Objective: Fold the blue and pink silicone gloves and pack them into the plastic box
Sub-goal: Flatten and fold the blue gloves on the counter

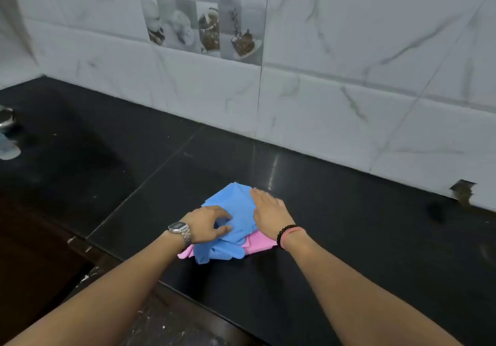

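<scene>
A blue silicone glove [230, 203] lies crumpled on the black countertop [349, 225], on top of a pink silicone glove [261, 242] whose edges stick out at the lower left and lower right. My left hand [206, 223], with a metal watch on the wrist, pinches a fold of the blue glove between thumb and fingers. My right hand [268, 211], with bead bracelets on the wrist, rests flat with fingers together on the blue glove's right side. No plastic box is in view.
A white marble-tiled wall [349, 77] rises right behind the countertop. At the far left edge a metal and bluish object [6, 136] stands on the counter. The counter's front edge [120, 259] runs diagonally at the lower left, with dark floor below.
</scene>
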